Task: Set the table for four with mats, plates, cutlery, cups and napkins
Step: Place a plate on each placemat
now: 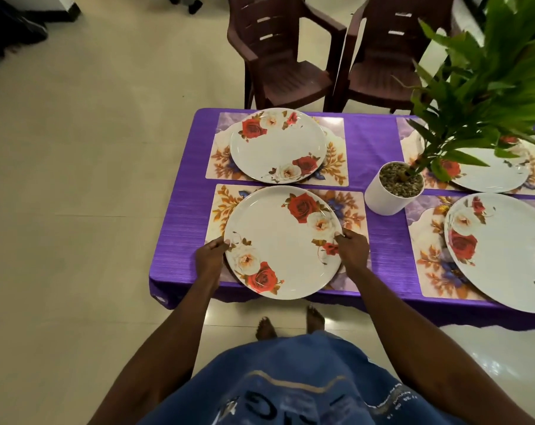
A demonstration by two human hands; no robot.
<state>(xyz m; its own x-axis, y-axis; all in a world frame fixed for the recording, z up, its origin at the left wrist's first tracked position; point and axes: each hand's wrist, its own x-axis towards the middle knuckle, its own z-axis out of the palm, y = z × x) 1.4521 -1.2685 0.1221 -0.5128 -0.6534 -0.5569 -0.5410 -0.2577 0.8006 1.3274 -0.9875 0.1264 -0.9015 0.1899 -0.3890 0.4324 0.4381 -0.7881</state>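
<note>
The near plate [283, 240] sits on the near-left mat [349, 210], at the near edge of the table [379, 240] close to its left end, and slightly overhangs the mat toward the person. The left hand [209, 256] grips the plate's left rim, thumb on top; the right hand [352, 248] grips the right rim, fingers curled at the edge. The plate therefore lies directly between the two hands, each equally near. Being round, it has no long axis; only its centring on the mat governs the coming adjustment, which appears to be a small push toward the far edge. Whether the plate rests fully on the mat or is slightly lifted cannot be told. Beyond it, the far-left plate [278, 145] lies centred on its own mat [333, 130]. Toward the right end, two more plates [502, 253] lie on mats, with a potted plant [393, 191] near the table's middle. No cutlery, cups or napkins are visible; those steps appear outstanding.
</note>
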